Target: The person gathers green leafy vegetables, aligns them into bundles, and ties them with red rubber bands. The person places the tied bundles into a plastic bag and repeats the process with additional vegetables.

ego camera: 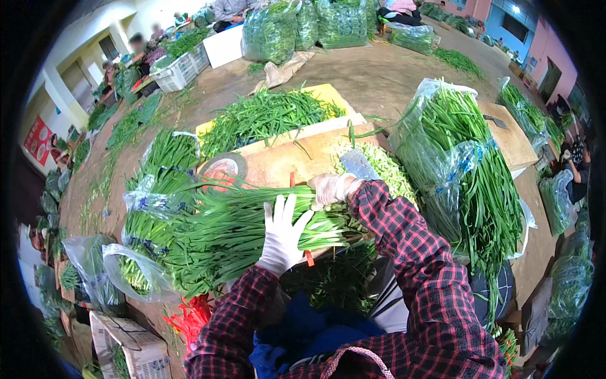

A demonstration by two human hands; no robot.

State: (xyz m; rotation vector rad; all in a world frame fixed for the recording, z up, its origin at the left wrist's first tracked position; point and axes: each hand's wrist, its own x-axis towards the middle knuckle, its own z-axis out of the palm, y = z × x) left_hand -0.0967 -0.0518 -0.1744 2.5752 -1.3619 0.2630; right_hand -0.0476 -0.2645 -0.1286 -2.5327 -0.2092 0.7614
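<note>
A thick bundle of garlic chives (236, 222) lies across a wooden board (274, 163) in front of me. My left hand (283, 232), in a white glove, rests on top of the bundle with its fingers spread. My gloved right hand (330, 189) is curled at the pale stem end; whether it grips stems is hidden. Red strips (308, 258) stick out from under the bundle on both sides. Just beyond my right wrist, a cleaver blade (360, 164) lies on a heap of cut stem ends (390, 170).
Loose green leaves (270, 116) fill a yellow container (326, 97) beyond the board. Bagged chives stand at left (158, 189) and right (454, 156). Red ties (191, 317) hang by my left sleeve, near a white plastic crate (137, 346). Other people sit farther off among vegetable bags.
</note>
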